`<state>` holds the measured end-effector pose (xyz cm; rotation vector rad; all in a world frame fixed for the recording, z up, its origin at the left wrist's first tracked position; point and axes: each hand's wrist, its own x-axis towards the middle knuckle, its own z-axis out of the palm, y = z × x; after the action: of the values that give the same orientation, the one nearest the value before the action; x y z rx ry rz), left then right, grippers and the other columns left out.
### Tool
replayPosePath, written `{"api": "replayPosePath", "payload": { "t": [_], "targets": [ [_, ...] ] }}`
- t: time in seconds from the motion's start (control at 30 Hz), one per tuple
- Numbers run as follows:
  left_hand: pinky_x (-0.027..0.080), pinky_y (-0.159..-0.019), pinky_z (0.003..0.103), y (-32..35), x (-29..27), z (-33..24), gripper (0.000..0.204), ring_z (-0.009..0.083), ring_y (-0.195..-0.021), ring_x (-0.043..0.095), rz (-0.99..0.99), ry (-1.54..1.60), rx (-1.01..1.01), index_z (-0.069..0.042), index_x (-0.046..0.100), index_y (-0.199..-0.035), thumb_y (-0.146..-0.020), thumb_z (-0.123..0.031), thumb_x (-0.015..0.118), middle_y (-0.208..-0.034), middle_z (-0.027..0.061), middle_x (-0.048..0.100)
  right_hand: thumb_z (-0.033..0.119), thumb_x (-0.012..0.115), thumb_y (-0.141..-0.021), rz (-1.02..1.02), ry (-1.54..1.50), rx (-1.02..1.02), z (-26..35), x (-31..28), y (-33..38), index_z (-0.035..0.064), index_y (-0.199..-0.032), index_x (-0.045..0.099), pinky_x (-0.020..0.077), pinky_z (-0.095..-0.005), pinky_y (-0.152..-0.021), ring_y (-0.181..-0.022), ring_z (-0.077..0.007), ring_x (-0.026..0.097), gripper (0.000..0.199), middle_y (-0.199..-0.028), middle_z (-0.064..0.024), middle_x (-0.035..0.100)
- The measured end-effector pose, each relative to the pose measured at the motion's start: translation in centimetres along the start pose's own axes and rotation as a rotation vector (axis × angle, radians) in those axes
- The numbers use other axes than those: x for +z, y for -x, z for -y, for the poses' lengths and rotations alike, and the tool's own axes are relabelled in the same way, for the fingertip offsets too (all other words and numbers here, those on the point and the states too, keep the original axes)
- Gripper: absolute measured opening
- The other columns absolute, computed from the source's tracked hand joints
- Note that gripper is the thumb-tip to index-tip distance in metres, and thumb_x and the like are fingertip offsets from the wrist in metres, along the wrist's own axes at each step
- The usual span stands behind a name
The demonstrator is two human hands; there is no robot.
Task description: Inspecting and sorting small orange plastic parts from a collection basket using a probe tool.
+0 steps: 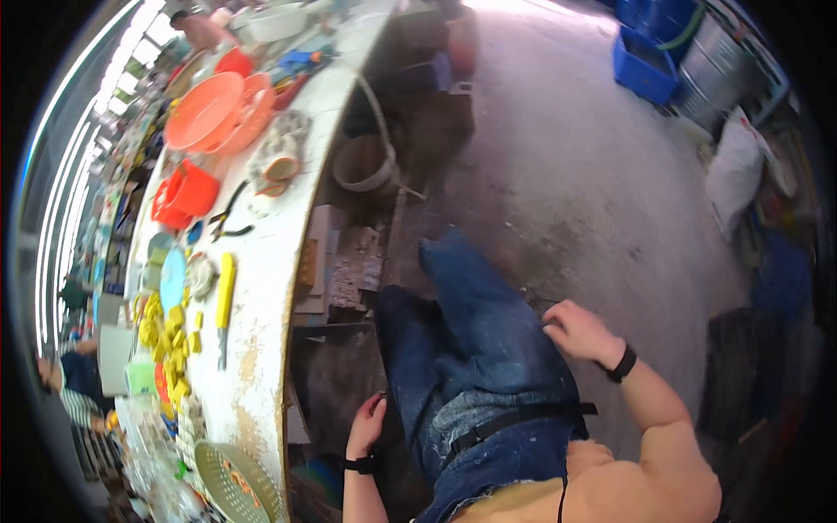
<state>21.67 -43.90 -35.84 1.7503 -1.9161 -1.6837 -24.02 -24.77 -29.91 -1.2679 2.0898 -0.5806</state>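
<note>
My left hand (pixel 367 425) hangs low beside the long white workbench (pixel 261 288), with its fingers curled in. At its fingertips is a tiny dark spot, too small to name. Out over the floor, to the right of my jeans (pixel 488 349), hovers my right hand (pixel 582 331). It is loosely bent, with a gap between thumb and fingers and nothing visible in it. On the bench lie a yellow-handled knife or scraper (pixel 225 292) and black-handled pliers (pixel 231 213), both apart from my hands. Several yellow pieces (pixel 166 336) are heaped farther left.
Orange baskets (pixel 205 112), a red container (pixel 190 190), cloth gloves (pixel 281 152) and an olive colander (pixel 237 481) stand on the bench. Beneath it are a bucket (pixel 362 163) and stacked boards. A blue bin (pixel 643 65), metal drum (pixel 719 74) and white sack (pixel 734 174) line the right. Another person (pixel 74 383) is far left.
</note>
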Motion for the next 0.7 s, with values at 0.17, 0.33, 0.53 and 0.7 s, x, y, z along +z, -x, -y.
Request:
{"api": "replayPosePath", "payload": {
  "t": [0.17,0.33,0.53,0.7],
  "targets": [
    [0.046,-0.098,0.039,3.8,-0.1,11.7,0.047,0.031,-0.114,0.063,0.108,-0.215,-0.297,0.004,0.061,-0.125,-0.097,-0.034,0.057,-0.12,0.0223,0.067,0.046,0.074,-0.078,0.533,0.618,0.747,-12.9,-1.8,7.6,0.0045,-0.137,0.044,0.0426,-0.0621,-0.099,-0.124,-0.0493,0.048,0.078,-0.136,-0.0275,0.046],
    [0.051,-0.075,0.035,8.4,-2.8,26.1,0.027,0.0201,-0.086,0.065,0.494,-0.668,0.222,0.001,0.07,-0.106,-0.091,-0.014,0.055,-0.098,0.0122,0.071,0.049,0.078,-0.075,1.241,0.7,0.875,-28.7,-1.4,23.3,0.0116,-0.118,0.071,0.0521,-0.0447,-0.093,-0.11,-0.0258,0.066,0.057,-0.12,-0.0077,0.07],
    [0.051,-0.077,0.035,8.1,-10.2,20.4,0.028,0.0206,-0.088,0.065,0.386,-0.628,0.149,0.001,0.069,-0.109,-0.092,-0.015,0.054,-0.1,0.0126,0.07,0.025,0.069,-0.08,0.675,0.687,1.034,-22.5,-13.2,31.2,0.0205,-0.126,0.067,0.0456,-0.0376,-0.106,-0.125,-0.0216,0.057,0.046,-0.137,-0.0045,0.059],
    [0.051,-0.078,0.035,0.4,-10.1,14.6,0.029,0.0209,-0.09,0.065,0.298,-0.514,0.173,0.001,0.067,-0.112,-0.094,-0.016,0.053,-0.102,0.013,0.07,0.029,0.067,-0.082,0.548,0.459,1.103,-22.1,-13.8,22.4,0.0196,-0.129,0.064,0.0443,-0.0393,-0.107,-0.126,-0.0237,0.056,0.048,-0.139,-0.0066,0.056]
  ]
}}
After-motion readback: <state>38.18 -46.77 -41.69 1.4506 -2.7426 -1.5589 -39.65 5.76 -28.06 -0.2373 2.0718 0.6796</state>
